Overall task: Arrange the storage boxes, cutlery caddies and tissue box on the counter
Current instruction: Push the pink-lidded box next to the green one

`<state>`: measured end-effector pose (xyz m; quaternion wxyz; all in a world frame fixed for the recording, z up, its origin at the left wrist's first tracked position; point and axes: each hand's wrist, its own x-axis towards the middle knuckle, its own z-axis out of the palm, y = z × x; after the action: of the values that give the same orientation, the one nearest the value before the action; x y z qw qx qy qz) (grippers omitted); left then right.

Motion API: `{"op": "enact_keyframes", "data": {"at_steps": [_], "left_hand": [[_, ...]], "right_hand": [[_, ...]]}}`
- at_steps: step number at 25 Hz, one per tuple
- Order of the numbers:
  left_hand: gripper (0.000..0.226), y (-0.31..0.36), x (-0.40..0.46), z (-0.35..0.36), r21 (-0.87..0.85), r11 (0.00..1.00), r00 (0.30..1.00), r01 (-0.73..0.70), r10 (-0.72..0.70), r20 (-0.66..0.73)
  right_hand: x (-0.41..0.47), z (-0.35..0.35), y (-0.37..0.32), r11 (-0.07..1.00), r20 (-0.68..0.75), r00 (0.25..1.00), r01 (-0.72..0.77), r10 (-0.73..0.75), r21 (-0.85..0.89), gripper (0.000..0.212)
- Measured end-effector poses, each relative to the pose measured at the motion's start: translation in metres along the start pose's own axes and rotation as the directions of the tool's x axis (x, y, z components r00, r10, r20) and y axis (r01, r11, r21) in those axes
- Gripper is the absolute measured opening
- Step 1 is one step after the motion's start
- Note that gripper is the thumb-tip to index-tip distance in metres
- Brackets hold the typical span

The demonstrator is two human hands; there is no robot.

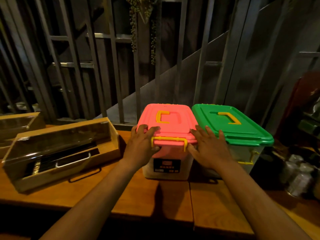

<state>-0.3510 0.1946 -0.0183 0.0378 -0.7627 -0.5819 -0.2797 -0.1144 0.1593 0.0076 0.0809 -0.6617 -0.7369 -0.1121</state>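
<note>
A storage box with a pink lid (173, 118) and yellow handle stands upright on the wooden counter (142, 196). A storage box with a green lid (230, 125) sits close against its right side. My left hand (142, 141) grips the pink box's front left corner, thumb under the lid rim. My right hand (207, 146) presses on its front right corner, fingers spread over the gap toward the green lid. A wooden cutlery caddy (57, 153) with a clear cover lies on the left, dark cutlery inside. A second caddy (19, 123) lies behind it. No tissue box is in view.
Dark metal railings and a staircase rise behind the counter. Several shiny metal cups (297, 175) stand at the right edge, beside dark items. Bare counter surface lies in front of the boxes.
</note>
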Motion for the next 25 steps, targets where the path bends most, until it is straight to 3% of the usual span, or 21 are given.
{"op": "enact_keyframes", "data": {"at_steps": [10, 16, 18, 20, 23, 25], "left_hand": [[0.071, -0.008, 0.029, 0.014, -0.015, 0.999, 0.999, 0.036, -0.036, 0.026], [0.078, 0.001, 0.008, 0.002, 0.060, 0.997, 0.997, 0.056, -0.059, 0.055], [0.078, -0.002, -0.020, -0.008, 0.072, 0.997, 0.998, 0.031, -0.035, 0.057], [0.064, -0.013, -0.051, -0.026, 0.067, 0.998, 1.000, -0.004, 0.002, 0.025], [0.046, -0.059, -0.090, -0.059, 0.064, 0.997, 0.999, 0.047, -0.047, -0.004], [0.039, -0.112, -0.112, -0.081, 0.068, 0.990, 0.992, 0.123, -0.120, -0.043]], "right_hand": [[0.030, 0.004, 0.000, 0.997, 0.023, 0.999, -0.033, 0.031, 0.064, 0.069], [0.028, 0.005, 0.003, 0.996, 0.012, 0.999, -0.045, 0.044, 0.076, 0.067], [0.019, 0.005, -0.004, 0.992, -0.039, 0.996, -0.076, 0.080, 0.098, 0.062], [0.003, 0.011, -0.026, 0.966, -0.161, 0.978, -0.095, 0.136, 0.241, 0.053], [-0.025, 0.023, -0.090, 0.902, -0.379, 0.913, 0.032, 0.148, 0.430, 0.049], [-0.030, 0.029, -0.147, 0.866, -0.420, 0.903, 0.134, 0.094, 0.482, 0.048]]}}
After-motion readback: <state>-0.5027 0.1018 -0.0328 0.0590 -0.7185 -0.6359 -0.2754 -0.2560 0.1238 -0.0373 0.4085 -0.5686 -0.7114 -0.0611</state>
